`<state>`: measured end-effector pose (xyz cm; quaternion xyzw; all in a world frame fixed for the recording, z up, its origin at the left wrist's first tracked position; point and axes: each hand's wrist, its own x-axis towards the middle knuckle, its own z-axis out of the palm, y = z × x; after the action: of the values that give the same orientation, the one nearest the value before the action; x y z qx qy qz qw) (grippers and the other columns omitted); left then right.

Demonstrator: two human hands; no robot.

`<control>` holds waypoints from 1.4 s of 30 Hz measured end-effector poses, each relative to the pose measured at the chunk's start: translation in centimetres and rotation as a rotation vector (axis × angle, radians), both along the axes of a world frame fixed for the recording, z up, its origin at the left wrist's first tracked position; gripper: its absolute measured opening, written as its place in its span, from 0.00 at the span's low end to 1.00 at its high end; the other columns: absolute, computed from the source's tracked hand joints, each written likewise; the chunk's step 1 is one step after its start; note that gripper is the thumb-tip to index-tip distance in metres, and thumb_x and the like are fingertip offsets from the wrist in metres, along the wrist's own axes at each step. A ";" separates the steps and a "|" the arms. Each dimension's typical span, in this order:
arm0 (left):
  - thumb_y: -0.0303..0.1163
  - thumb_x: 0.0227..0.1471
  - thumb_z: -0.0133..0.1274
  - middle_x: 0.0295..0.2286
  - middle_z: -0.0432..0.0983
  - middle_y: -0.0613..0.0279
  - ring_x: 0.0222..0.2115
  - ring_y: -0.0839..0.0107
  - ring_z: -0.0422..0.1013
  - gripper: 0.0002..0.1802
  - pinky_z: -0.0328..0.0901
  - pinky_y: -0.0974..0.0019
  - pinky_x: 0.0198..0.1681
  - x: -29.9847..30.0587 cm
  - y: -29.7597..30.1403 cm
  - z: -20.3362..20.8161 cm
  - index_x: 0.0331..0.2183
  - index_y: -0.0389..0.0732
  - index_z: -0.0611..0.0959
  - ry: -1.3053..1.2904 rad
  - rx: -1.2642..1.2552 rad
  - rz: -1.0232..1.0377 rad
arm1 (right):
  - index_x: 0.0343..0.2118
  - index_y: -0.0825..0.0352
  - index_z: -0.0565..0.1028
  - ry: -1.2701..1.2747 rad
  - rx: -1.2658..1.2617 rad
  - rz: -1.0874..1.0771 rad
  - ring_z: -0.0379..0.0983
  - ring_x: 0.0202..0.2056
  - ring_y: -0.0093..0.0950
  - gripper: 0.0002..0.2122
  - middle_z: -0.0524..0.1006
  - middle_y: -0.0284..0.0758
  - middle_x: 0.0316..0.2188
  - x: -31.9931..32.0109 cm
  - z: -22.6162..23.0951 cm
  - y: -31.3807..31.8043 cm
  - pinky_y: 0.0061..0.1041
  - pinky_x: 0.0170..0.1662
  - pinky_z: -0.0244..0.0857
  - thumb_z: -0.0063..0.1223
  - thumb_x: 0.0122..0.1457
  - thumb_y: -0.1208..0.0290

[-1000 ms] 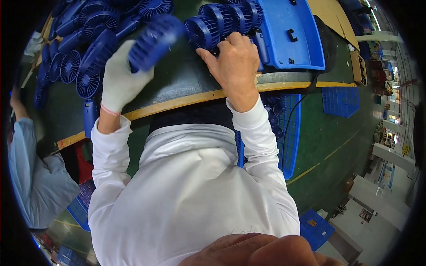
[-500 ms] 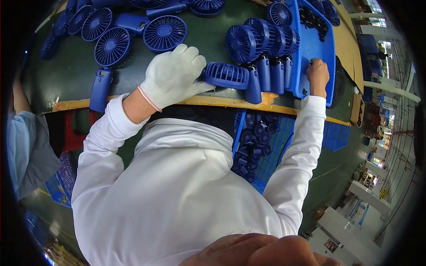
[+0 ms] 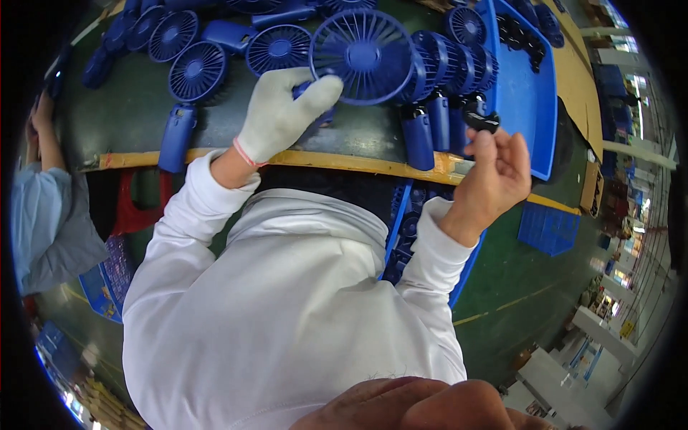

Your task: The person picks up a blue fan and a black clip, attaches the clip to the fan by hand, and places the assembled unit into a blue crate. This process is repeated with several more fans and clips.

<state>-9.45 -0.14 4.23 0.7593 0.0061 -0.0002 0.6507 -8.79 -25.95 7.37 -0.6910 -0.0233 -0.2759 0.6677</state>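
My left hand (image 3: 283, 107), in a white glove, is closed around a blue handheld fan (image 3: 364, 54). The fan's round grille is raised above the table with its face toward me. My bare right hand (image 3: 494, 175) pinches a small glossy black plastic part (image 3: 481, 120) between thumb and fingers, to the right of the fan. Just beyond that part, several blue fans stand in a row, their handles (image 3: 418, 137) toward me and their tops black.
A blue tray (image 3: 527, 107) with black parts (image 3: 517, 39) at its far end stands on the right. More blue fans (image 3: 197, 70) lie across the table's far left. A lone blue handle (image 3: 177, 136) juts over the wooden edge (image 3: 344, 162). Another person (image 3: 54, 215) works at far left.
My left hand has raised and turned the fan so its grille faces me. My right hand has come out of the blue tray, toward the fan, with a black part in its fingers.
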 end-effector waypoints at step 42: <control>0.42 0.64 0.33 0.20 0.76 0.46 0.23 0.54 0.73 0.23 0.66 0.62 0.27 -0.8 -3.9 -2.4 0.33 0.33 0.74 0.076 -0.296 -0.134 | 0.44 0.66 0.75 0.493 0.533 0.629 0.66 0.21 0.13 0.20 0.76 0.26 0.26 -1.1 -7.0 8.6 0.15 0.20 0.54 0.41 0.67 0.52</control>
<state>-10.29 -4.05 1.84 0.6533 -0.0198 -0.0733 0.7532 -9.91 -17.38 0.36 -0.5002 -0.0004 0.1153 0.8582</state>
